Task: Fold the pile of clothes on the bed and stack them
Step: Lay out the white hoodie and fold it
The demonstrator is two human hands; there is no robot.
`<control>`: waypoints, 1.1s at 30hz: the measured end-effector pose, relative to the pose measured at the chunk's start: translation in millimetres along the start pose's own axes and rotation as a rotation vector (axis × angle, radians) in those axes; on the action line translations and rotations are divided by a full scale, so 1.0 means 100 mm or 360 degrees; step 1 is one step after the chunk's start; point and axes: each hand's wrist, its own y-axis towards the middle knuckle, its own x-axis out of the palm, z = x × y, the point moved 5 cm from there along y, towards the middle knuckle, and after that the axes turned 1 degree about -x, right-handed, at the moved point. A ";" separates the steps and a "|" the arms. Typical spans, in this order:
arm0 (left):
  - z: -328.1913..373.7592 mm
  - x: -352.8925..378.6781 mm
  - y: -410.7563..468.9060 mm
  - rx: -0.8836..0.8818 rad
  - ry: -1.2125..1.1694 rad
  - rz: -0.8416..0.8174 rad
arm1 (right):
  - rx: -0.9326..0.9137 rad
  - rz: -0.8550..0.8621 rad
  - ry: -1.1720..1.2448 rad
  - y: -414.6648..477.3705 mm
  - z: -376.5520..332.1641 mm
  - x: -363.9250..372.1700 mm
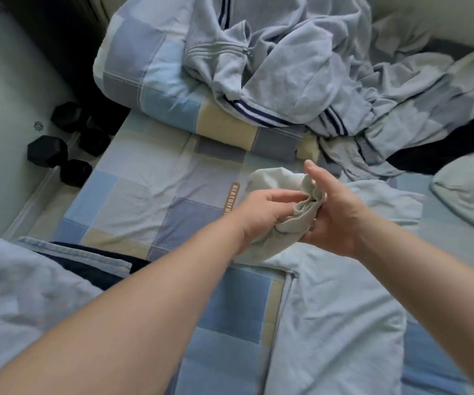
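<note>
A small pale grey-beige garment (pixel 292 223) is bunched between both my hands above the middle of the bed. My left hand (pixel 261 212) pinches it with curled fingers from the left. My right hand (pixel 335 212) holds it from the right, thumb raised and fingers under the cloth. A pale blue garment (pixel 335 309) lies spread flat on the bed under my right forearm. The unfolded pile (pixel 301 72), light grey-blue sportswear with navy stripes, lies at the back of the bed.
A rolled checked quilt (pixel 150 78) lies at the back left on the checked bedsheet (pixel 144 189). Black dumbbells (pixel 59 143) sit on the floor left of the bed. Denim and dark folded clothes (pixel 87 260) lie at the near left. A dark garment (pixel 458 143) and grey cloth (pixel 472 189) lie right.
</note>
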 end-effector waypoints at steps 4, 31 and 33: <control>-0.18 0.89 0.15 0.0055 0.0044 -0.0103 | -0.0066 0.0158 -0.0056 -0.36 0.00 -0.86; -1.16 2.57 1.28 -0.0483 -0.0364 0.0025 | -0.0401 0.0299 -0.0313 -0.66 0.37 -3.10; -1.13 2.23 1.24 -0.0576 -0.0456 0.0107 | -0.0284 0.0128 -0.0366 -0.46 0.42 -2.83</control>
